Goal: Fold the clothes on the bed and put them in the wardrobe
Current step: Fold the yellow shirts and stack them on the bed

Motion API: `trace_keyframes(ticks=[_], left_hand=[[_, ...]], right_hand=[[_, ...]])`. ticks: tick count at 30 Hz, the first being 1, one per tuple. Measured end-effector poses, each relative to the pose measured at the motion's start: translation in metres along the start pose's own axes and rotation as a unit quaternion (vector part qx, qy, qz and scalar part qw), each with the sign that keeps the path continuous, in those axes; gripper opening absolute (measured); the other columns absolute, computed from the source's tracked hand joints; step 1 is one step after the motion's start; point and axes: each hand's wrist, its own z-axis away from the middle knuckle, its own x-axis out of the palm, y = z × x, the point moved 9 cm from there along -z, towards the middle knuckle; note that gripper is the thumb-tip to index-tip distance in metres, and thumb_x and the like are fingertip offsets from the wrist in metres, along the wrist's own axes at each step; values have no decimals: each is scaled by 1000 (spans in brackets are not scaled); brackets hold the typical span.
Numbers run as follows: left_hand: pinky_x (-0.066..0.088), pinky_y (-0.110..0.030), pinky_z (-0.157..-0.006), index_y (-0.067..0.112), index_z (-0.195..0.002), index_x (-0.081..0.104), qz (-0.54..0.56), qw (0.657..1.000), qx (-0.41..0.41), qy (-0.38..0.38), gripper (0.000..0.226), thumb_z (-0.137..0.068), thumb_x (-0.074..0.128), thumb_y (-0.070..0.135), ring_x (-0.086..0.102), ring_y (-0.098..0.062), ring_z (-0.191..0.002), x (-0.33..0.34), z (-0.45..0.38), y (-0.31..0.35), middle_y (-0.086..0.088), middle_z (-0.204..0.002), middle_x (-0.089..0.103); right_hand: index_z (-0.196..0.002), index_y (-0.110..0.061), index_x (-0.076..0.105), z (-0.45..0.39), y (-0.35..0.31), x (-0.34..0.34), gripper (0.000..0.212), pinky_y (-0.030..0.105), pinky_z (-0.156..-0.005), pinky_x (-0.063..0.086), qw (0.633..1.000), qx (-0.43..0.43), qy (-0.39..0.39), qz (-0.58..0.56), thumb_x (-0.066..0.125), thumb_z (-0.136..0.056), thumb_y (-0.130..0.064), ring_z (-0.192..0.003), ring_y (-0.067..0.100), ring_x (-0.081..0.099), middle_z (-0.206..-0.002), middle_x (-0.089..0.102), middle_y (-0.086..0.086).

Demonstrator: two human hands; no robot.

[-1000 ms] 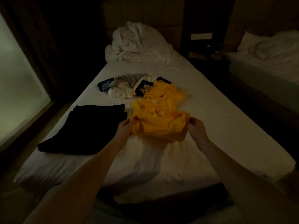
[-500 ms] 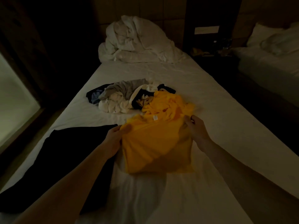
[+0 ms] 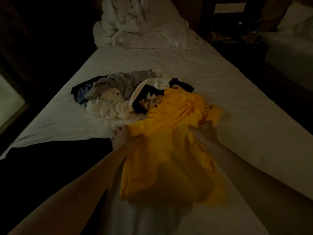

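no readable text, labels or numbers anywhere

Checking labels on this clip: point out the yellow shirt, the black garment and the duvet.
yellow shirt (image 3: 171, 160), head view, middle of its body.
black garment (image 3: 55, 168), head view, flat middle.
duvet (image 3: 140, 26), head view, middle of the heap.

Black garment cut off left.

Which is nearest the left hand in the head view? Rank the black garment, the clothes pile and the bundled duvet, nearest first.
From the left hand:
1. Black garment, right beside it on the left.
2. Clothes pile, just beyond on the bed.
3. Bundled duvet, at the far end.
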Motion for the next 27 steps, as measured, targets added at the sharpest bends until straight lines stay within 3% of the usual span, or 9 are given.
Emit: trace_keyframes(ticks=[4, 8, 10, 12, 16, 19, 21, 25, 27], left_hand=[[48, -36, -75, 9, -119, 55, 160, 987, 4, 2, 42, -87, 68, 31, 60, -32, -102, -20, 5, 11, -15, -116, 62], [58, -41, -70, 2, -129, 49, 460, 885, -18, -70, 59, -82, 76, 25, 65, -29, -93, -44, 34, 20, -25, -121, 58], [57, -39, -63, 3, -133, 47, 495, 866, -14, -71, 66, -81, 76, 33, 64, -30, -93, -63, 55, 22, -27, -122, 56], [55, -39, -66, 2, -133, 49, 537, 841, -13, -58, 53, -91, 66, 30, 63, -32, -96, -85, 81, 25, -20, -119, 60], [57, -30, -54, 3, -108, 61, 603, 797, 1, -30, 26, -96, 58, 26, 67, -23, -76, -125, 136, 22, -13, -94, 66], [56, -26, -51, 7, -97, 63, 601, 799, 29, -8, 23, -97, 56, 28, 70, -16, -65, -153, 181, 17, -11, -89, 67], [55, -25, -50, 3, -100, 63, 593, 803, 47, 19, 25, -97, 56, 27, 70, -13, -60, -175, 209, 7, -9, -86, 67], [58, -39, -75, 6, -97, 66, 590, 804, 71, 26, 22, -93, 61, 27, 68, -26, -82, -222, 259, -19, -10, -90, 70], [57, -41, -80, 7, -92, 67, 606, 793, 62, 27, 16, -90, 65, 23, 70, -24, -80, -246, 280, -38, -7, -84, 73]], right_hand=[[-130, -6, 53, 15, -15, -13, 55, 39, -96, 44, 999, -35, 5, -42, 69, -83, -30, -121, 37, 54, -133, 56, 18], [-102, -14, 61, 54, -43, -35, 24, 40, -77, 50, 985, -117, -34, -121, 66, -81, -24, -92, 30, 61, -102, 63, 8], [-101, -13, 59, 77, -53, -48, 21, 36, -70, 49, 972, -138, -76, -177, 66, -83, -20, -85, 26, 61, -100, 62, 11], [-102, -9, 58, 105, -63, -63, 23, 39, -70, 46, 954, -158, -116, -225, 66, -83, -18, -85, 29, 59, -105, 60, 19], [-91, -25, 55, 165, -75, -102, 20, 39, -68, 47, 916, -179, -151, -326, 66, -84, -10, -87, 28, 60, -104, 59, 12], [-97, -41, 58, 215, -89, -128, 34, 35, -65, 52, 895, -232, -166, -343, 65, -85, -10, -94, 26, 64, -112, 61, 3], [-99, -42, 62, 250, -98, -139, 34, 37, -74, 56, 881, -265, -185, -344, 66, -87, -11, -99, 24, 65, -114, 63, -1], [-97, -31, 69, 308, -110, -150, 15, 42, -86, 56, 864, -292, -195, -359, 69, -88, -20, -101, 23, 66, -109, 69, 1], [-108, -27, 68, 332, -114, -147, 26, 45, -90, 54, 868, -283, -191, -360, 74, -83, -32, -107, 25, 64, -117, 66, 3]])
